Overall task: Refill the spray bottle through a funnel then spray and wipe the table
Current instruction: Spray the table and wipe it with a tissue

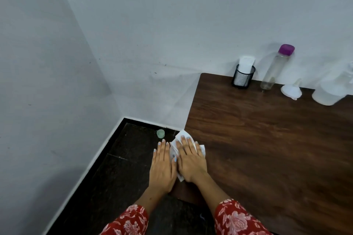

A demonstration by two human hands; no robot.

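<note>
My right hand (191, 160) lies flat, fingers spread, pressing a white tissue (181, 135) onto the left edge of the dark wooden table (267, 149). My left hand (162, 168) is held flat just beyond that edge, over the floor, its thumb side against the tissue. A white funnel (291, 90) lies on its side at the back of the table. A clear bottle with a purple cap (275, 68) stands by the wall. A blurred translucent container (328, 93) at the far right may be the spray bottle; I cannot tell.
A black mesh holder (242, 78) with white tissues stands at the table's back edge. A small green cap (160, 133) lies on the dark tiled floor near the wall corner. White walls close the left and the back.
</note>
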